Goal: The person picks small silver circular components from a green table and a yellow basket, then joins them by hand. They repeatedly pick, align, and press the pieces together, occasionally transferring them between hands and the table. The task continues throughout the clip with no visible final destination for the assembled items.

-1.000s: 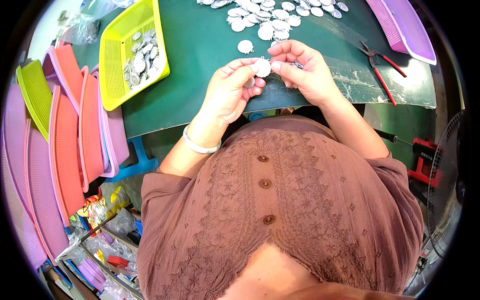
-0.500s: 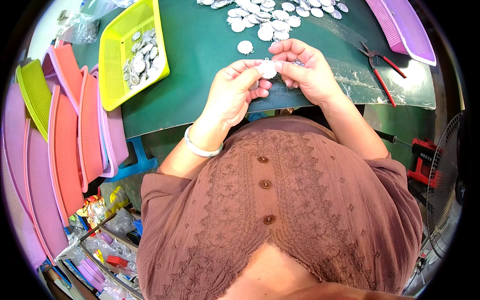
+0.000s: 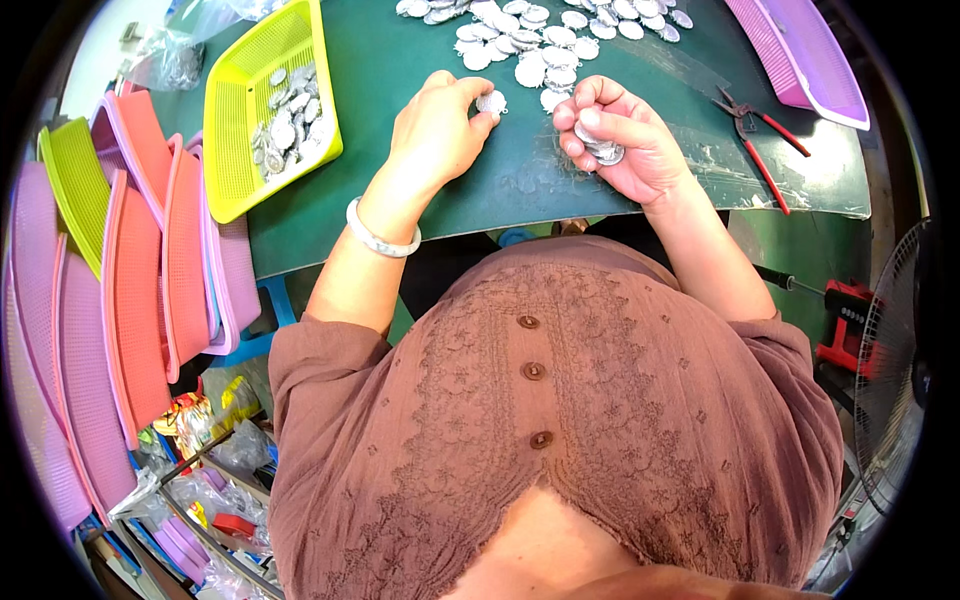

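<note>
My left hand, with a pale bangle at its wrist, is over the green table. Its thumb and index finger are apart, at the left edge of a round silvery metal pendant that lies flat. My right hand is closed around several similar pendants, stacked in its curled fingers. Another pendant lies just beyond its fingertips, partly hidden by them. Farther off, a loose heap of pendants spreads over the table.
A yellow-green basket with pendants stands left on the table. Red-handled pliers and a purple basket are on the right. Stacked coloured baskets stand beside the table at left; a fan is at lower right.
My hands were together at a pendant; they are now apart. My left hand has moved left and away from me to the lone pendant. My right hand has closed around several pendants.
</note>
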{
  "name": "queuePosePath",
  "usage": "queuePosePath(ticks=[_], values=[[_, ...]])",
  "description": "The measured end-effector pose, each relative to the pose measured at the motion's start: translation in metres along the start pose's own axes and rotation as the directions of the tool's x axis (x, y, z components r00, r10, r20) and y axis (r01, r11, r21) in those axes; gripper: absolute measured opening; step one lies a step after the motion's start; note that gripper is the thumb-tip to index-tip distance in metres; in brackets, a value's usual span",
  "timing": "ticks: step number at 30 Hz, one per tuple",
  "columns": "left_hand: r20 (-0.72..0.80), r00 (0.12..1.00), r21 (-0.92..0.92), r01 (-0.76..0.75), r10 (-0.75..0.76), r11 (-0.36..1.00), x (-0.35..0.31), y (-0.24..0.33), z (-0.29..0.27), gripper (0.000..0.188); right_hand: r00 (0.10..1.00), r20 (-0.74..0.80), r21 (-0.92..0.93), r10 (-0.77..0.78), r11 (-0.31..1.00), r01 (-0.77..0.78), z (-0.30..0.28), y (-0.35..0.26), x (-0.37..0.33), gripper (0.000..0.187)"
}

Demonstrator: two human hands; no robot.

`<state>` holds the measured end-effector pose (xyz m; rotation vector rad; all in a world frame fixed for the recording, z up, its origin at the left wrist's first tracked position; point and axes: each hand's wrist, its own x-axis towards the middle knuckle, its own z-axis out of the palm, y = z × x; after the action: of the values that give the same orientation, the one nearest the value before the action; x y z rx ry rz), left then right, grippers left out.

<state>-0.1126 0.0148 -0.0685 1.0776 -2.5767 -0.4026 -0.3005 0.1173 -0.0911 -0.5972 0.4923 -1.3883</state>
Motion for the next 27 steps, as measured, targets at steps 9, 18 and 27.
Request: queuePosePath(ticks=[9,18,27], values=[[0.502,0.859,-0.845,0.512,-0.103,0.153,-0.014,0.007,-0.012,0.029,0.992,-0.127,-0.171,0.011,0.985,-0.033,0.013,0.001,-0.001,0.014],[0.537,0.811,-0.679,0.580,0.233,-0.450,-0.029,0.009,0.003,0.042,0.983,-0.151,-0.422,-0.110,0.906,0.036,0.031,0.003,-0.005,0.026],[0.543,0.790,-0.605,0.603,0.284,-0.520,-0.035,0.020,0.014,0.041,0.983,-0.144,-0.390,-0.117,0.919,0.053,0.045,-0.001,-0.006,0.025]])
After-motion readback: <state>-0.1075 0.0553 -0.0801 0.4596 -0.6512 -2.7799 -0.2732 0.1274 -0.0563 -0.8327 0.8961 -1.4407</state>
